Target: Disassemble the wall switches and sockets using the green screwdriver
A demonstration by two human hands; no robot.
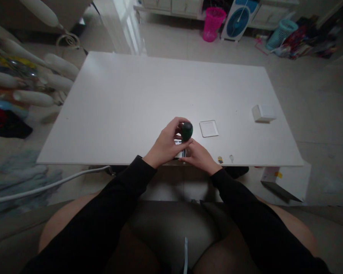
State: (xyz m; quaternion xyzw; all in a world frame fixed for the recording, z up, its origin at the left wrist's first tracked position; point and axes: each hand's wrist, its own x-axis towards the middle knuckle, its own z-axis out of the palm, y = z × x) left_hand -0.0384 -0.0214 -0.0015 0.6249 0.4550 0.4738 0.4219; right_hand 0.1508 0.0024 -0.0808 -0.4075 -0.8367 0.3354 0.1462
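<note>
A screwdriver (186, 131) with a dark green and black rounded handle stands roughly upright near the front edge of the white table (125, 99). The fingers of my left hand (170, 142) are closed around its handle. Below it, partly covered by both hands, lies a small flat object (177, 154) with a light surface and a dark edge; its kind is hidden. My right hand (199, 155) is closed low beside the screwdriver's shaft, at that object's right side. Exactly what its fingers pinch is not visible.
Right of my hands lie a thin square frame (209, 128), a small yellow-and-blue figure (220, 160) and a small pale piece (231, 158). A white box (263, 113) stands at the table's right. A white cable (54, 185) runs at the left. On the floor behind is a pink basket (213, 24).
</note>
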